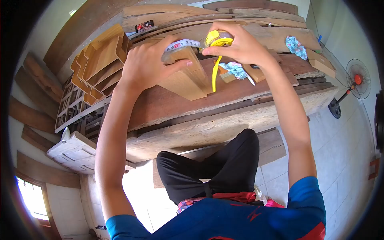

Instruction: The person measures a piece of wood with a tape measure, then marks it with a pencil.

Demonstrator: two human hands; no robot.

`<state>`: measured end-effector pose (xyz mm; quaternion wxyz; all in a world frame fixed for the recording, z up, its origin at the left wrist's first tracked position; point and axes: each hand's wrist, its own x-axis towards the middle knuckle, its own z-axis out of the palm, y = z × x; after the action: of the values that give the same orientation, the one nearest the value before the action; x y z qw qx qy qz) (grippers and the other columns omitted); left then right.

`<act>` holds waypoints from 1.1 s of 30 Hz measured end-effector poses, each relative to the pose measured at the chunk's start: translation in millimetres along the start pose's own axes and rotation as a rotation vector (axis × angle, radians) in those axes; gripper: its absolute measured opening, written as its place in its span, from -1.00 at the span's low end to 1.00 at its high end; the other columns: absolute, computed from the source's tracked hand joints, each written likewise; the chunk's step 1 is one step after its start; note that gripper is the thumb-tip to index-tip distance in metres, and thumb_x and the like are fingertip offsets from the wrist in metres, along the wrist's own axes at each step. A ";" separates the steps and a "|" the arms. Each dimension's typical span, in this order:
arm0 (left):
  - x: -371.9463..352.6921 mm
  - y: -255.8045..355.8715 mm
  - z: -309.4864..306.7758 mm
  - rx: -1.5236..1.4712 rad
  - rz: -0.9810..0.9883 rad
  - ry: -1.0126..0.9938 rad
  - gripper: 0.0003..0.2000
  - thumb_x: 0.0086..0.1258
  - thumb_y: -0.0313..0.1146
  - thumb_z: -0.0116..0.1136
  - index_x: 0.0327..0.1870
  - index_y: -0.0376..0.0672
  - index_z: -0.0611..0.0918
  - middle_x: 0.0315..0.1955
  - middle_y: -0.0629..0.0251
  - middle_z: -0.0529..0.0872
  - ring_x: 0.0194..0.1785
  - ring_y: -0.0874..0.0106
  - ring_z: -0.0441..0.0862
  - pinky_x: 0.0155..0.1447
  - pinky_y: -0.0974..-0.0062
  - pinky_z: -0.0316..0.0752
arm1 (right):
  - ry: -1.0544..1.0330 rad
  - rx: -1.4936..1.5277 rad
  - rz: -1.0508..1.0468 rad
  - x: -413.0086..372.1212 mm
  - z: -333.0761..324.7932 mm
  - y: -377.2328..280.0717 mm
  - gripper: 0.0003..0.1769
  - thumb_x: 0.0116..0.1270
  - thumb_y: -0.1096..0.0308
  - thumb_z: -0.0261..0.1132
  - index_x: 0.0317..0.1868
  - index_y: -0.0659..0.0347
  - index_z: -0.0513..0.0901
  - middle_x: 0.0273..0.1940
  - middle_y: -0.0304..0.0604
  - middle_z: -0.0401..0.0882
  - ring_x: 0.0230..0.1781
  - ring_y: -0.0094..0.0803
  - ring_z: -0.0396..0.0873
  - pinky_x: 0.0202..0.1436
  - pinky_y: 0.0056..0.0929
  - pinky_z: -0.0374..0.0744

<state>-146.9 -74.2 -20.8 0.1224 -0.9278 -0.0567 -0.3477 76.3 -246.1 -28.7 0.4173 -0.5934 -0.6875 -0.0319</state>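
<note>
My right hand (244,45) is closed around the body of a yellow tape measure (219,38) above the bench. From it the white tape blade (185,44), with black and red numbers, stretches to my left hand (146,66). The left fingers grip the blade end at the top of a wooden box (188,82), thumb along the wood. The exact grip is partly hidden behind the hand. A yellow wrist strap (215,76) hangs from the tape measure. Beneath my right hand lie a crumpled light-blue patterned cloth (235,70) and a thin white pen-like stick (250,79).
At left stands a wooden tiered organizer (100,62). Long planks (272,36) lie along the back of the wooden bench (168,112), near a small dark box (144,26). Another blue cloth (296,47) and a wooden block (321,63) sit at right, by a fan (357,79).
</note>
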 end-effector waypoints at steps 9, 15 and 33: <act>-39.9 -33.6 -18.4 -0.174 -0.145 -0.051 -0.31 0.13 0.22 0.60 0.15 -0.08 0.71 -0.29 0.14 0.87 -0.17 0.10 0.85 -0.03 0.25 0.70 | -0.142 0.064 0.096 -18.4 83.2 68.6 -0.42 0.25 -0.09 0.61 -0.01 0.22 0.67 -0.17 0.05 0.77 -0.15 -0.03 0.73 -0.07 -0.15 0.61; -64.1 -62.2 -18.2 -0.299 -0.178 -0.068 -0.30 0.03 0.12 0.72 0.09 -0.17 0.71 -0.22 0.13 0.88 -0.09 0.18 0.87 0.04 0.32 0.68 | -0.204 -0.096 0.289 -67.7 118.4 150.1 -0.30 0.26 -0.09 0.58 0.23 0.22 0.65 0.09 0.11 0.76 0.17 0.11 0.69 0.24 -0.07 0.60; -57.2 -71.7 -15.5 -0.291 -0.248 -0.117 -0.35 0.06 0.07 0.72 0.03 -0.21 0.72 -0.22 0.12 0.88 -0.08 0.23 0.88 0.07 0.35 0.70 | -0.180 0.151 0.475 -122.4 157.7 213.8 -0.36 0.19 0.06 0.65 0.18 0.24 0.70 0.08 0.05 0.77 0.15 -0.07 0.72 0.21 -0.18 0.61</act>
<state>-213.3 -10.4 -33.7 -0.0602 -0.9403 -0.1269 -0.3100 165.4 -194.8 -302.5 0.3932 -0.7059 -0.5636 0.1713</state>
